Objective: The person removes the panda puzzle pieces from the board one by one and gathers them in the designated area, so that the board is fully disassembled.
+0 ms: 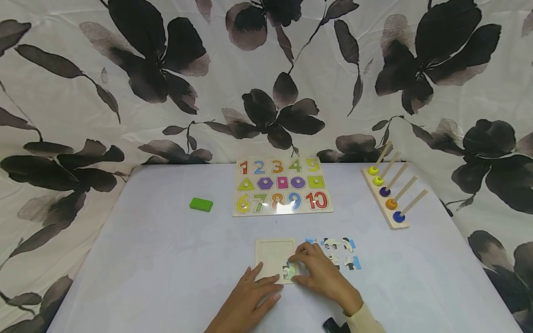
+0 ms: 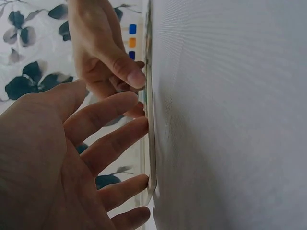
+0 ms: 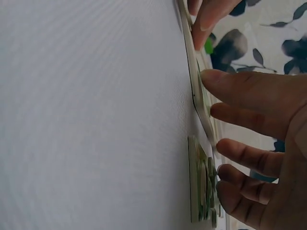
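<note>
Now | left hand (image 1: 250,303) — fingers straight, flat on near edge of small square pale wooden puzzle tray (image 1: 272,256) | right hand (image 1: 322,277) — fingertips pressing a jigsaw piece (image 1: 289,270) in tray's near right corner | loose blue-and-white jigsaw pieces (image 1: 339,252) just right of tray.

White table (image 1: 166,277): number board (image 1: 281,186), green block (image 1: 201,204), ring rack (image 1: 389,194), puzzle tray (image 1: 272,254), loose pieces (image 1: 339,252).

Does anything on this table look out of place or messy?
Nothing is damaged or spilled. The small puzzle tray is nearly bare, with one piece in its corner, while loose pieces lie scattered beside it. A green block sits alone.
</note>
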Action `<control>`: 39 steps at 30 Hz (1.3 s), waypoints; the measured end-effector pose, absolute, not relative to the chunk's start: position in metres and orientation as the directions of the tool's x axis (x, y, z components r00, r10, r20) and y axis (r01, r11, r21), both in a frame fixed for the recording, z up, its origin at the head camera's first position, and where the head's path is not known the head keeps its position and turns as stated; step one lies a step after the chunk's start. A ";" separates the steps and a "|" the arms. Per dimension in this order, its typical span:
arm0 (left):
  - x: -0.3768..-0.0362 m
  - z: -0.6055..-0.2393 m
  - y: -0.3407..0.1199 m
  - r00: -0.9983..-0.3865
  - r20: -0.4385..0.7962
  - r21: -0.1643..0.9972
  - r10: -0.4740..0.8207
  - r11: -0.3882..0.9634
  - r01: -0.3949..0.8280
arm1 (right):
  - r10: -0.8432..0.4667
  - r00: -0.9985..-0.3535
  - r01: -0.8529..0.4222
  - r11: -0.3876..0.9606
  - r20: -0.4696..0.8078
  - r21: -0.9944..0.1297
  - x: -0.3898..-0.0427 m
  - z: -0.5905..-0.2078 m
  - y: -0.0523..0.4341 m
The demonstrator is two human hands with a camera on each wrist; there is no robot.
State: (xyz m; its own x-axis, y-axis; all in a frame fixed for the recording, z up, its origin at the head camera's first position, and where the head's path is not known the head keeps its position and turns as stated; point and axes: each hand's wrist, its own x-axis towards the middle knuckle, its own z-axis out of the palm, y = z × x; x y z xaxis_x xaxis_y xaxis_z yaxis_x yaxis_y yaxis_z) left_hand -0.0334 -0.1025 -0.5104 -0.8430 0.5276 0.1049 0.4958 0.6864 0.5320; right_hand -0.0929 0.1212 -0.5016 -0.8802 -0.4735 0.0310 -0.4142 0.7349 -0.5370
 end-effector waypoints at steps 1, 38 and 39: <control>-0.033 -0.511 -0.103 -0.844 0.102 0.536 0.526 0.686 0.492 | -0.475 -0.880 -0.415 0.735 0.031 -0.536 -0.093 -0.502 0.121; -0.033 -0.509 -0.099 -0.868 0.036 0.565 0.496 0.706 0.427 | -0.506 -0.862 -0.383 0.675 -0.019 -0.630 -0.092 -0.498 0.116; -0.034 -0.509 -0.099 -0.869 0.036 0.564 0.494 0.707 0.425 | -0.508 -0.861 -0.385 0.673 -0.017 -0.631 -0.092 -0.499 0.117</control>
State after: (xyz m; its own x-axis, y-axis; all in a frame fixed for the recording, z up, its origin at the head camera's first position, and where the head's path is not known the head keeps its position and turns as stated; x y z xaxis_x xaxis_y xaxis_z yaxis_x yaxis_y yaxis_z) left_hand -0.0335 -0.0990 -0.5089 -0.8689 0.4937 0.0361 0.4254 0.7075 0.5644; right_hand -0.0922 0.1165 -0.4986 -0.8609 -0.5085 -0.0168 -0.3854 0.6733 -0.6310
